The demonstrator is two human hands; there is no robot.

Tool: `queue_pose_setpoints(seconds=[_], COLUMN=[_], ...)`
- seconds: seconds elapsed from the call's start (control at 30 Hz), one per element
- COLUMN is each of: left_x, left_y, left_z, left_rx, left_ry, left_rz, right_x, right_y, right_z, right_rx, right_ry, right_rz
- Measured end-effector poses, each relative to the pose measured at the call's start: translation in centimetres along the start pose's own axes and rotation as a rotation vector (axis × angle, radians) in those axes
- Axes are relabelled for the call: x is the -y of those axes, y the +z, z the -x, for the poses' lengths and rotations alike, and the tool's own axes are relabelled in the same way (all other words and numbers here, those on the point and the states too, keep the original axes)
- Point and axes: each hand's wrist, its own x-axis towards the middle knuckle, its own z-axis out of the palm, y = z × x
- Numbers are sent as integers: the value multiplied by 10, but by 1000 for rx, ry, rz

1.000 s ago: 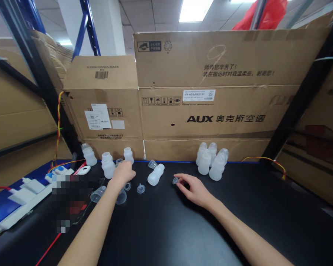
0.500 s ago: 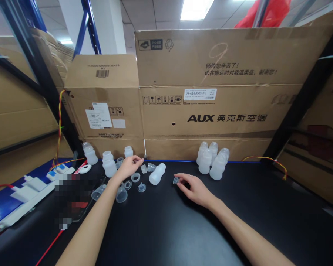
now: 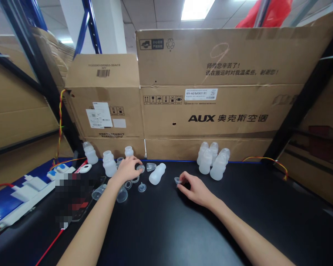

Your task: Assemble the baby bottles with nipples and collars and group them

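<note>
Left hand [image 3: 127, 168] palm-down, fingers seemingly pinching clear cap [image 3: 140, 168] | right hand [image 3: 194, 188] curled, pinching small cap [image 3: 178, 180]

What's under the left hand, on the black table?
The left hand covers small clear plastic rings and caps; its fingertips rest on one small cap. Anything beneath the palm itself is hidden.

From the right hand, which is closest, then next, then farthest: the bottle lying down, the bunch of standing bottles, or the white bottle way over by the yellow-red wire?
1. Bottle lying down: just left of the right hand.
2. Bunch of standing bottles: behind the hand, slightly right, by the cardboard boxes.
3. White bottle by the wire: far left, beyond the left hand.
</note>
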Motion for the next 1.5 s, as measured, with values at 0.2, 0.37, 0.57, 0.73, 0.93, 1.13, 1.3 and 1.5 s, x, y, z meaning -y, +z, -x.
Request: queue_pose_setpoints(seconds=[0.2,0.37,0.57,0.73,0.93,1.13,1.3,1.5], left_x=[-3,-2,-7,-10,-12,-31,-69,-109], left_y=[2,2,-2,-4,-4,-4,7,27], left_z=[2,1,-1,-2,-1,1,6,23], left_rx=[66,65,-19,-79,-188,-272,-203,-87], left_ry=[-31,-55,-101,-123,-81,85,82,187], left_rz=[-15,-4,-22,-21,86,332,839,1122], right_x=[-1,-1,-2,-3,-3,2,5,7], right_y=[0,0,0,0,0,0,2,4], right_z=[-1,-2,-1,-1,-1,-1,-3,-6], right_rx=[11,18,19,25,18,-7,-64,-162], right_ry=[-30,-20,-27,-25,-15,-30,9,165], right_rz=[81,88,92,98,90,-4,-182,-519])
